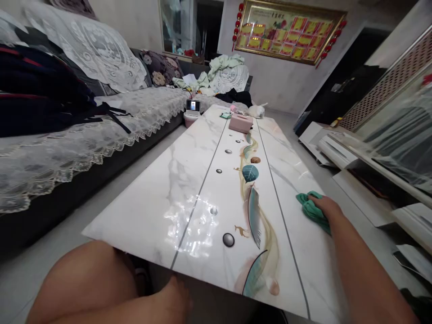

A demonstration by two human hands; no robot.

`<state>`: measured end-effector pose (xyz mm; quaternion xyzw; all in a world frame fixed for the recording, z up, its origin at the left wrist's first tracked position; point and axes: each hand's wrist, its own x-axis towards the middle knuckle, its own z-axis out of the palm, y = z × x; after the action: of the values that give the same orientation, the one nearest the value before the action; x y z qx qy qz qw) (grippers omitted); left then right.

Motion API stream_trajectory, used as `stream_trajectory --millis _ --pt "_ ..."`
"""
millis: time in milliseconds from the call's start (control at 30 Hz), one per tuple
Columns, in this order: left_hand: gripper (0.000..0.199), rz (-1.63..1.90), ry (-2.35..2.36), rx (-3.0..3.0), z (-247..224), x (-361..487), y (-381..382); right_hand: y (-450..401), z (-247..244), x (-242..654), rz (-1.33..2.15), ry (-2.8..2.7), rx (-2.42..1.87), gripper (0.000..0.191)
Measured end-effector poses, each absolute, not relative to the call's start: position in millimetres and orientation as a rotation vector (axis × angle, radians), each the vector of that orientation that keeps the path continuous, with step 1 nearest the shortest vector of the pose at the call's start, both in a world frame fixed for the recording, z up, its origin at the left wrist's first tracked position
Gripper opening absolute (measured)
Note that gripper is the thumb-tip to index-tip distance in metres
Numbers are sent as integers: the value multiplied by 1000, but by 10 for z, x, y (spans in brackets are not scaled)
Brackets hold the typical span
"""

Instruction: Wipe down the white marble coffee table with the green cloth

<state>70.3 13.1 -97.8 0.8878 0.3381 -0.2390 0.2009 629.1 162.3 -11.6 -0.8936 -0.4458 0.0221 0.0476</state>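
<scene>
My right hand (322,208) is closed on a crumpled green cloth (312,209), pressed against the right side of a long white marble-patterned table (151,202). Some of the cloth bulges out past the fingers on both sides. My left hand (172,299) is low in the view, by the table's near edge and beside my bent knee. It is blurred and its fingers are mostly hidden, so its grip cannot be made out. Printed leaves, a deer and grey dots run down the table's middle.
A pink tissue box (240,122) stands at the table's far end, with a white plastic bag (257,110) and a small green item (225,115) close by. Left is a lace-covered sofa (145,108) bearing a dark backpack (40,94). White drawers (337,150) line the right.
</scene>
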Motion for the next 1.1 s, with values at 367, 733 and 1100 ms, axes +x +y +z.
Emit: stream_trajectory --millis 367,733,1100 --pt "39 -609 867 2704 -342 729 -2 601 -147 5289 307 -1475 -2651 28" --pt "42 -754 788 2732 -178 681 -108 -583 -142 4346 279 -1436 -2684 25" --pt "47 -774 820 2620 7 657 -92 -194 -90 3917 240 -1389 -2715 36"
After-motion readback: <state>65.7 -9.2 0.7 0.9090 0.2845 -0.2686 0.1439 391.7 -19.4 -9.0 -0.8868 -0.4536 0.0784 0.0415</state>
